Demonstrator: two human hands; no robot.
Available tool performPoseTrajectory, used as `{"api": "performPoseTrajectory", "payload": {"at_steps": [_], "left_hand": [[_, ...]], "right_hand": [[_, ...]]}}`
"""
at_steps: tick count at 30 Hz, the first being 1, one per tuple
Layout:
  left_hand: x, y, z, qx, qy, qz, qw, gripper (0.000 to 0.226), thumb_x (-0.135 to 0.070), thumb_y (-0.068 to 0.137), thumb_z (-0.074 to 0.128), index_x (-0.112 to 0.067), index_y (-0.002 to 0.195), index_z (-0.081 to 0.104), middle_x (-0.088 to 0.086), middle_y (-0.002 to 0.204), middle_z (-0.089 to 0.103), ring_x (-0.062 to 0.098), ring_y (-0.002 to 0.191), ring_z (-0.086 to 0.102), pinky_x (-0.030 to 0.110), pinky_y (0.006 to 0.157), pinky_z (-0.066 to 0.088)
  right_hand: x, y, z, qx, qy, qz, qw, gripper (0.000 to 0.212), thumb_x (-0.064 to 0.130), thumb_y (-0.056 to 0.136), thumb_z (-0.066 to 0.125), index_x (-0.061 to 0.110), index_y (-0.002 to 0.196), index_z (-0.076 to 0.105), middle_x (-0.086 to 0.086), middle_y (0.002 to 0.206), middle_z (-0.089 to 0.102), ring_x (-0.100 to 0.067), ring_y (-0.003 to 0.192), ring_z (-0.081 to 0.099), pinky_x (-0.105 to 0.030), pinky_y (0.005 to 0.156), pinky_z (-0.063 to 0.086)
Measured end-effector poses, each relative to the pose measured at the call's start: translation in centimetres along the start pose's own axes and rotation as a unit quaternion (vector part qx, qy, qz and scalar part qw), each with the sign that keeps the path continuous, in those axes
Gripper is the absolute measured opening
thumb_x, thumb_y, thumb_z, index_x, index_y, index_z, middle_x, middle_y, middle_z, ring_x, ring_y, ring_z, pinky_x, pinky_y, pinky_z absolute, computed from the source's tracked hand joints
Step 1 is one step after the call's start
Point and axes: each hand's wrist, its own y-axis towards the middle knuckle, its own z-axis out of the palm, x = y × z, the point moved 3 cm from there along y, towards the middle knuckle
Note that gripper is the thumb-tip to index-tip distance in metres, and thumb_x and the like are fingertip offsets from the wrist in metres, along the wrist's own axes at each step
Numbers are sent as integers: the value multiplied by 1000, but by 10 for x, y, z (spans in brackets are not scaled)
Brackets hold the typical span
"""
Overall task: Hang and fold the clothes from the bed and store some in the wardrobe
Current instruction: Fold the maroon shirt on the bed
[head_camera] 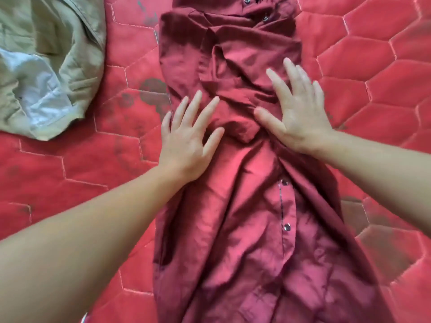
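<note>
Head view: maroon shirt [247, 206] lies lengthwise down frame centre on red quilted bed [384, 66], collar and hem cut off by the frame edges. Left hand [186, 141] and right hand [300, 113] press flat, fingers spread, gripping nothing. Khaki garment [46, 54] upper left, partly cut off.

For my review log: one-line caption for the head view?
Both hands flat on maroon shirt on red bed.
</note>
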Motion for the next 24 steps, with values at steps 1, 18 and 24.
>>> {"api": "performPoseTrajectory", "payload": {"at_steps": [1,18,24], "left_hand": [[1,-21,2,19,7,1,1000,62,-58,92,27,-39,151,25,-2,162,18,21,149,12,47,117,8],[-63,-260,29,76,83,168,979,49,-58,78,53,-24,110,65,2,106,61,29,96,57,42,83,38],[-74,-295,31,162,86,136,973,59,-60,76,64,-25,122,56,-1,107,57,25,95,55,38,77,41]], "right_hand": [[1,-29,3,8,5,7,1000,82,71,83,32,31,153,20,-6,163,6,-28,148,8,-57,116,8],[67,-310,39,-5,-15,-84,996,55,46,75,61,19,123,62,-11,114,54,-33,93,55,-42,79,41],[77,-347,44,76,83,-47,993,21,12,79,65,14,100,67,-5,96,53,-30,77,57,-33,62,41]]}}
